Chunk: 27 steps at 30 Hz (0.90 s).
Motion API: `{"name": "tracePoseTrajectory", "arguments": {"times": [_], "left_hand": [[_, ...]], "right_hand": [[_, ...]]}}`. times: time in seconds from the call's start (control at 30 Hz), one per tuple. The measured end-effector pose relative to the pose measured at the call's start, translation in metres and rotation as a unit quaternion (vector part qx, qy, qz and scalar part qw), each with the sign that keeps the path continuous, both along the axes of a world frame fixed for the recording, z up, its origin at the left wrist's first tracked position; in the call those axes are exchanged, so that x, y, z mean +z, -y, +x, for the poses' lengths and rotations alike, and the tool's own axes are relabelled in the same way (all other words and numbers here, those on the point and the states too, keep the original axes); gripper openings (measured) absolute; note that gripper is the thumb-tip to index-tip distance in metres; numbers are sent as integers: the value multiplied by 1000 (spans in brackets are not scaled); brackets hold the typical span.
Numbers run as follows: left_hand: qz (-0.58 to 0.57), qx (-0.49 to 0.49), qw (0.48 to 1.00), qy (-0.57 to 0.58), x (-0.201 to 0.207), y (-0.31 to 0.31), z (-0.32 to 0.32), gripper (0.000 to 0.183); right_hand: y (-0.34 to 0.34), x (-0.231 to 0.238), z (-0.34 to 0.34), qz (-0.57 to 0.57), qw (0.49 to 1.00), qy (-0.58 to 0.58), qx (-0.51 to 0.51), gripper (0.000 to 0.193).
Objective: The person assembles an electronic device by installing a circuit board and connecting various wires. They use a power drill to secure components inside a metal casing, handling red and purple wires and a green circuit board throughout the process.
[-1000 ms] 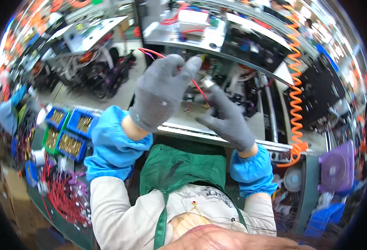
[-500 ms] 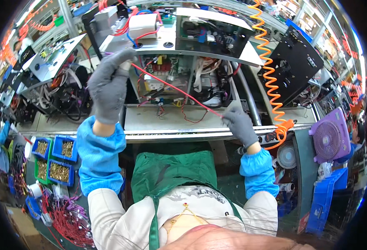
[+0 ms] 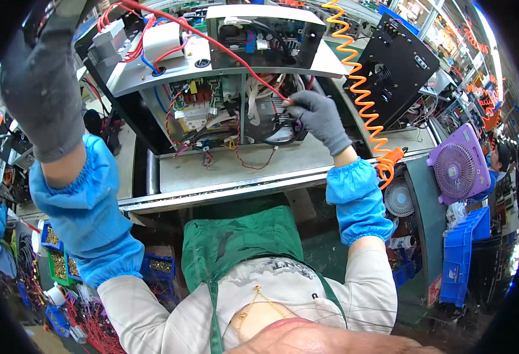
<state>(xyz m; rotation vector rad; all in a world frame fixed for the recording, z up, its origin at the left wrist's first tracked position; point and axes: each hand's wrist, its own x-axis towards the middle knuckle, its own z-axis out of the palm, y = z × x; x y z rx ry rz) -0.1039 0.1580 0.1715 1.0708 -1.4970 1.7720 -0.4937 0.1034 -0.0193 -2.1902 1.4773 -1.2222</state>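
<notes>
My left hand, in a grey glove, is raised high at the upper left, its fingers curled and partly cut off by the frame's dark rim. A long red wire runs tautly from that side down to my right hand, also gloved in grey. The right thumb and fingers pinch the wire's lower end in front of an open electrical unit. Inside this unit are circuit boards, white cable bundles and thin twisted red leads. The wire's upper end is out of sight beyond the top edge.
An orange coiled hose hangs right of the unit, before a black panel with a fan. A purple fan and blue bins stand at the right. Small parts bins and red wires lie lower left.
My left hand has risen toward the upper left and nearer the camera. My right hand has moved up and slightly left, toward the unit. The red wire is stretched higher across the unit's front.
</notes>
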Motion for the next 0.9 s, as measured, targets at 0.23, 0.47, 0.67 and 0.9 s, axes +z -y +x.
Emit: {"name": "tracePoseTrajectory", "arguments": {"times": [0.23,0.47,0.67,0.9], "left_hand": [[448,-507,736,-42,0,-21,34,45],[714,-566,376,-167,-51,6,-57,44],[585,-427,681,-109,-126,66,-164,35],[505,-188,841,-52,-115,99,-210,19]], "right_hand": [[11,9,-13,-206,972,103,-43,20],[33,47,-18,-249,966,32,-70,18],[38,50,4,-260,960,-8,-108,16],[39,52,-1,-305,944,-6,-128,14]]}}
